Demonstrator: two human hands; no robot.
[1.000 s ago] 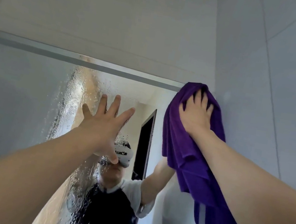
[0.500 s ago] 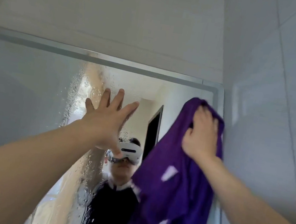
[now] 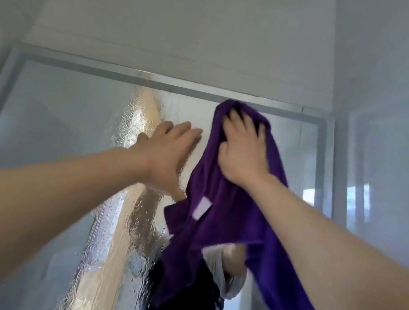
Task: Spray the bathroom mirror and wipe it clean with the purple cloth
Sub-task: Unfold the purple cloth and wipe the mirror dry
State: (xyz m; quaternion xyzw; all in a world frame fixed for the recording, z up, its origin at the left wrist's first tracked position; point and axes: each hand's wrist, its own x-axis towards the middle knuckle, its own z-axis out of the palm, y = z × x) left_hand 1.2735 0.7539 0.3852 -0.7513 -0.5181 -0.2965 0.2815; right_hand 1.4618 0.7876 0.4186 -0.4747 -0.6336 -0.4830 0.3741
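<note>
The bathroom mirror (image 3: 52, 118) fills the wall ahead, framed in grey metal, with a band of spray droplets running down its middle. My right hand (image 3: 242, 150) presses the purple cloth (image 3: 222, 226) against the glass near the top edge, fingers spread and bent over the fabric. The cloth hangs down in long folds below the hand, showing a white label. My left hand (image 3: 169, 155) lies flat on the wet glass just left of the cloth, fingers straight. No spray bottle is in view.
A white tiled side wall (image 3: 393, 130) meets the mirror's right frame (image 3: 326, 157). White wall and ceiling (image 3: 186, 19) sit above the top frame. My own reflection shows low in the glass, partly behind the cloth.
My right hand has swept the cloth leftwards from the top right corner to the upper middle of the mirror, close to my left hand. The left hand stays planted on the glass.
</note>
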